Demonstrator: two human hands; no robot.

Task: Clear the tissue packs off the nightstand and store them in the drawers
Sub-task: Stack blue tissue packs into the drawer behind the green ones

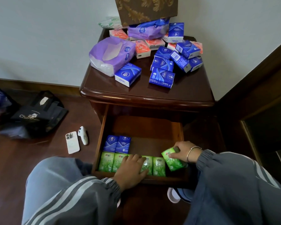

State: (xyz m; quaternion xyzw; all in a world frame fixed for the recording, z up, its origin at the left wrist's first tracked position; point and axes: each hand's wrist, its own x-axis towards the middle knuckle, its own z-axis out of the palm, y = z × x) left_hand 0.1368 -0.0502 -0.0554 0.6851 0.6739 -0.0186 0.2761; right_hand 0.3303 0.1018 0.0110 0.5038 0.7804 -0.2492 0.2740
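Observation:
The dark wooden nightstand (146, 93) carries several blue tissue packs (162, 77), orange packs (142, 47) and purple wrappers (110, 52). Its drawer (101, 138) is pulled out below. A row of green packs (107, 161) lines the drawer's front, with two blue packs (117, 143) behind them at the left. My left hand (130, 169) lies flat on the green row. My right hand (183, 151) grips one tilted green pack (173, 161) at the row's right end.
A brown patterned box (146, 10) sits on the pile at the back. On the floor to the left lie a white phone (72, 142), a white controller (83, 135) and dark bags (37, 114). Dark furniture (258, 111) stands close on the right.

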